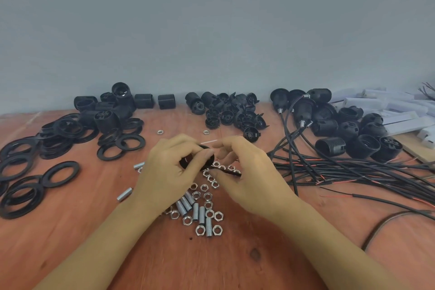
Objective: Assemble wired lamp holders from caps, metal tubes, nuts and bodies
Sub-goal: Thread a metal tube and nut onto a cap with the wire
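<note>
While both hands meet at the centre of the frame, the step looks to be feeding a wire into a cap; the left hand (pixel 169 167) is curled round the cap (pixel 187 162), thumb and fingers clamped on its rim, and holds it above the table (pixel 235 266). The right hand (pixel 247 172) has its fingers bent in against the cap's right side and seems to pinch a wire (pixel 231 172), whose dark end juts out below the thumb (what the fingertips do at the rim is hidden).

The next move, I judge, calls for steadying the cap and guiding the wire through its hole, then taking a tube (pixel 188 203) and a nut (pixel 208 205) from the heap just below the hands.

The cap is black, round and glossy, mostly covered by fingers; its opening cannot be made out. More caps (pixel 235 113) lie at upper centre; rings (pixel 61 173) at left; bodies (pixel 362 146) at upper right, beside loose wires (pixel 353 169).
</note>
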